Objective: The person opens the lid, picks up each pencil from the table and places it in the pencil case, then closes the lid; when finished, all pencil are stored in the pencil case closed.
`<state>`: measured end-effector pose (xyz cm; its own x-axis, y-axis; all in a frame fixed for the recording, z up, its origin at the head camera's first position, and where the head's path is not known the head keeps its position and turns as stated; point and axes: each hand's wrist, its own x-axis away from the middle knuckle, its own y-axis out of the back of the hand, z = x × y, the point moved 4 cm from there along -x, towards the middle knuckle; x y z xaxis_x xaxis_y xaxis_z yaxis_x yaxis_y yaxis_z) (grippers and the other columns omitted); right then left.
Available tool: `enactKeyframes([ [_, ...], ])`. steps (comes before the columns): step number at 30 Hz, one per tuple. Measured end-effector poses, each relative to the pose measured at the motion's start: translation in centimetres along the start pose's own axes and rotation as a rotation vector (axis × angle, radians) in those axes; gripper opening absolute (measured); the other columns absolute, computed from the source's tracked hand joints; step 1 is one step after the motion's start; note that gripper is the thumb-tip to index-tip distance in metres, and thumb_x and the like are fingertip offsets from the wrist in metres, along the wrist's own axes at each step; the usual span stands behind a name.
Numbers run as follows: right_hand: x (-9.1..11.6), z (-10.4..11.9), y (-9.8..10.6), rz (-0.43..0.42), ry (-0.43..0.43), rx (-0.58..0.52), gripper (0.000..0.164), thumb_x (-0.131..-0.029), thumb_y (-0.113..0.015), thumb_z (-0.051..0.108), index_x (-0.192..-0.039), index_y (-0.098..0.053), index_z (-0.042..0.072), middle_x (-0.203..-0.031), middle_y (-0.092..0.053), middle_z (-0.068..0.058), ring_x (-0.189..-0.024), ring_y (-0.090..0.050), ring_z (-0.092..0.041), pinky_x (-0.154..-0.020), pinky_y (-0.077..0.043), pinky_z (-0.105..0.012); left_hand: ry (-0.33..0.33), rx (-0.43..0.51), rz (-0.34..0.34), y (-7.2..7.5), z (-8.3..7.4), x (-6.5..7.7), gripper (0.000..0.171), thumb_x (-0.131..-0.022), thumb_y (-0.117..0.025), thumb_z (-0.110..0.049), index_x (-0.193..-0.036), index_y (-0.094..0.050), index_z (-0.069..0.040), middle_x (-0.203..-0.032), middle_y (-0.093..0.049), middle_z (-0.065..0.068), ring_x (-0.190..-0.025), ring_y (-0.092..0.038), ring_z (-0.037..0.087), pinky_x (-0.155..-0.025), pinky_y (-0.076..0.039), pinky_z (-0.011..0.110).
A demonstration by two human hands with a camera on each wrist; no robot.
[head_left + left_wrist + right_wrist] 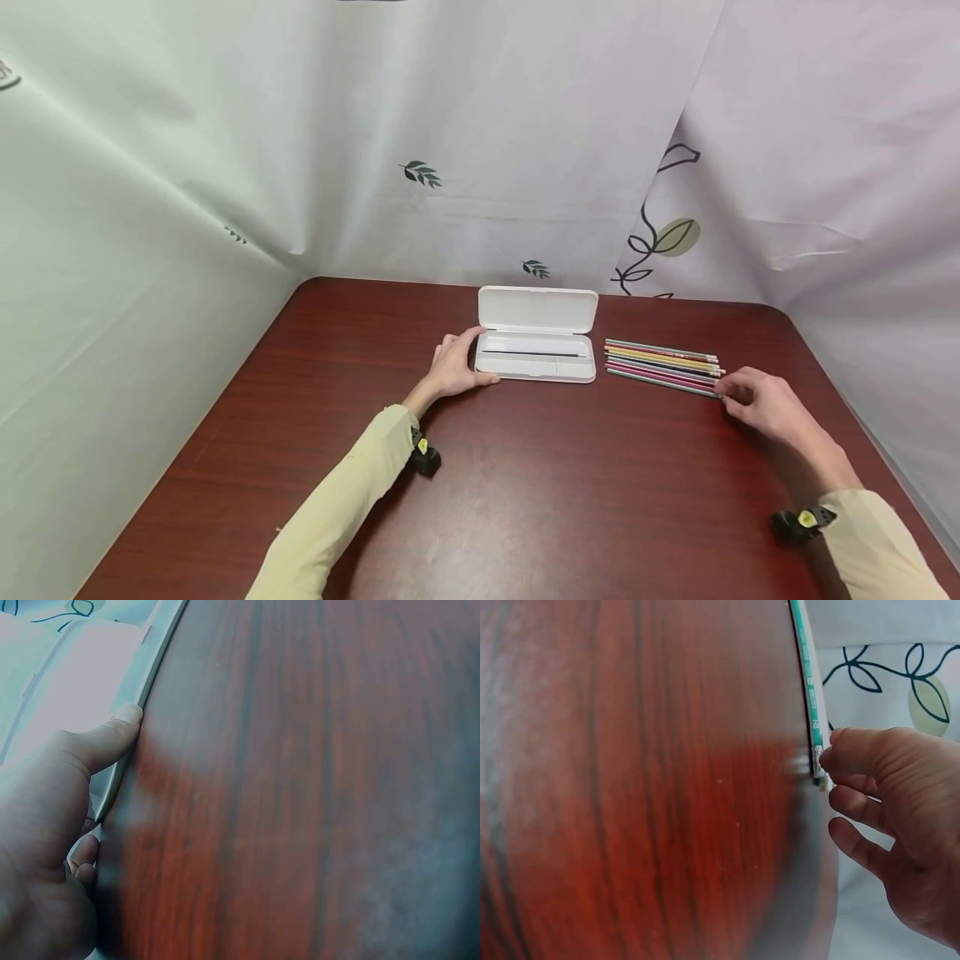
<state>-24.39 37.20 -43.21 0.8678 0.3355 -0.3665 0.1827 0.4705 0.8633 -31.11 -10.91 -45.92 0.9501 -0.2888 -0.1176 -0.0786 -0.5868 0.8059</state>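
A white pencil case [537, 368] lies with its lid [537, 310] raised; one dark pencil [532, 353] is inside. My left hand [453, 367] holds the case's left end, the thumb on the front edge and the fingers toward the back. In the left wrist view, the thumb [112, 741] presses against the case's side. Right of the case, several coloured pencils [660, 361] lie side by side, eraser ends to the right. My right hand [765, 404] pinches the eraser end of the nearest one, a green pencil [808, 675], between thumb and forefinger.
Both hands work over a dark red-brown wooden table [570, 483]. White curtain-like sheets [480, 150] with leaf prints hang close behind its far edge and along the sides. Each wrist carries a small black camera, such as the left one [425, 457].
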Motion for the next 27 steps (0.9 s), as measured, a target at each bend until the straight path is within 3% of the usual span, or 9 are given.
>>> enactKeyframes([
  [15, -0.22, -0.02, -0.48, 0.012, 0.006, 0.028, 0.024, -0.07, -0.08, -0.007, -0.086, -0.072, 0.008, -0.084, -0.059, 0.003, -0.07, -0.049, -0.01, -0.06, -0.042, -0.033, -0.006, -0.007, -0.007, 0.03, -0.07, -0.1, 0.093, -0.073, -0.088, -0.039, -0.15, -0.042, -0.015, -0.134, -0.06, 0.012, -0.119, -0.044, 0.03, -0.097, -0.032, 0.046],
  [27, -0.88, 0.42, -0.69, 0.128, 0.012, 0.077, 0.019, -0.074, -0.076, -0.003, -0.089, -0.071, 0.009, -0.08, -0.056, 0.003, -0.068, -0.05, -0.013, -0.057, -0.041, -0.035, -0.007, 0.003, -0.006, -0.1, 0.05, -0.03, 0.093, -0.073, -0.088, -0.04, -0.15, -0.043, -0.016, -0.134, -0.059, 0.011, -0.119, -0.044, 0.03, -0.096, -0.033, 0.046],
])
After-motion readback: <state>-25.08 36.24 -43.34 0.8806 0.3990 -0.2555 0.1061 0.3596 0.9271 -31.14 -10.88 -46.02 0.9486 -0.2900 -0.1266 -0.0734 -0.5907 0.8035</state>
